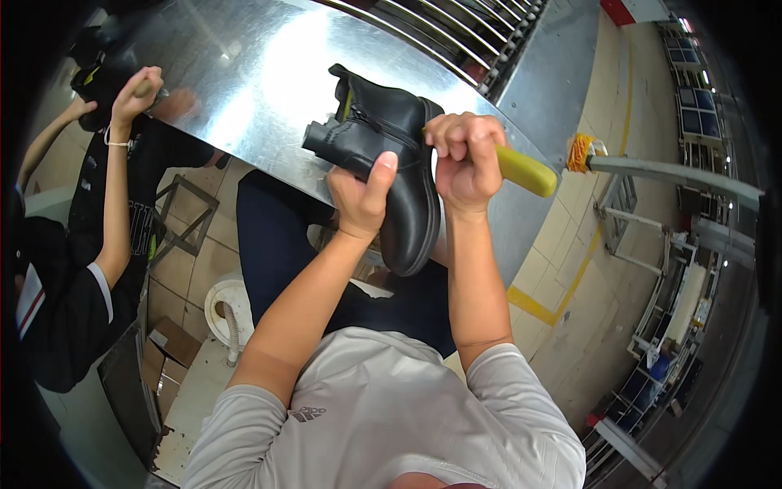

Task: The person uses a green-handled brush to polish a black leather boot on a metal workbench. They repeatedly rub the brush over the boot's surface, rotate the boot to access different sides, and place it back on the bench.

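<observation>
A black leather ankle boot is held at the near edge of the metal table, tilted on its side. Its toe points toward me and the sole edge faces right. My left hand grips it from the left, thumb laid across the upper. Closed around a tool with a thick yellow-green handle is my right hand, right beside the sole edge. The tool's working end is mostly hidden by my fingers and the boot, so its kind cannot be made out.
The shiny metal table stretches ahead, with a roller conveyor beyond it. At left, a co-worker's hand grips a handle near another dark shoe. A metal bar with an orange-wrapped end juts in from the right.
</observation>
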Demonstrator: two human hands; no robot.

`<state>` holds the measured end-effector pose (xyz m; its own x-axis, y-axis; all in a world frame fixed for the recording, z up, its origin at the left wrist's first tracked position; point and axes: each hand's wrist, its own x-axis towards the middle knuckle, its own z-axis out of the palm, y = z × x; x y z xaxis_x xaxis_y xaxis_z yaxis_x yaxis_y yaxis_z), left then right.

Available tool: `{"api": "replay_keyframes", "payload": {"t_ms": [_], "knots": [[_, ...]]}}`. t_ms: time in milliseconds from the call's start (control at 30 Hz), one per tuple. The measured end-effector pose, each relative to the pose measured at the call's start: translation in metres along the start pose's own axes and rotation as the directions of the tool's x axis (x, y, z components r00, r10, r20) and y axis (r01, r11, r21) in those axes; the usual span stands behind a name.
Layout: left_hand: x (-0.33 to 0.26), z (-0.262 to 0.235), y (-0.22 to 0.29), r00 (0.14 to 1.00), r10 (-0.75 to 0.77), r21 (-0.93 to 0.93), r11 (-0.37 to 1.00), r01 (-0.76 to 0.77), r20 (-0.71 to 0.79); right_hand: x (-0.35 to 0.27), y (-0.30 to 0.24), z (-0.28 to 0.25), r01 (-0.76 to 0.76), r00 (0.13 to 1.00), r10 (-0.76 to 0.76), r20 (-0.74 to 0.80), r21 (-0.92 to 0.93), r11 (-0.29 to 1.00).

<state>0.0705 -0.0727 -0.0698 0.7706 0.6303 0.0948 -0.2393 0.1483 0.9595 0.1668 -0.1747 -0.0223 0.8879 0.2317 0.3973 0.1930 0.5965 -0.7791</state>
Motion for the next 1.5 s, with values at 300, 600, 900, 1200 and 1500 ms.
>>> {"api": "replay_keyframes", "payload": {"t_ms": [300, 600, 900, 1200, 1500], "knots": [[0.000, 0.004, 0.004, 0.999, 0.023, -0.014, 1.000, -0.022, 0.042, -0.034, -0.034, -0.001, -0.182, 0.983, 0.183, 0.005, 0.130, 0.975], [0.001, -0.002, -0.002, 1.000, 0.031, -0.011, 0.999, -0.030, 0.007, -0.098, -0.077, -0.004, -0.283, 0.900, 0.352, -0.257, 0.271, 0.920], [0.000, -0.003, -0.001, 0.999, 0.041, -0.017, 0.999, -0.040, 0.015, -0.129, -0.051, -0.025, -0.428, 0.736, 0.417, -0.534, 0.111, 0.897], [0.000, 0.000, 0.001, 0.999, 0.022, -0.007, 1.000, -0.022, 0.028, -0.117, -0.043, -0.019, -0.448, 0.741, 0.386, -0.549, 0.025, 0.894], [0.000, -0.001, 0.006, 0.998, 0.005, 0.010, 1.000, -0.005, 0.055, -0.120, -0.042, -0.010, -0.342, 0.851, 0.129, -0.510, -0.351, 0.871]]}}
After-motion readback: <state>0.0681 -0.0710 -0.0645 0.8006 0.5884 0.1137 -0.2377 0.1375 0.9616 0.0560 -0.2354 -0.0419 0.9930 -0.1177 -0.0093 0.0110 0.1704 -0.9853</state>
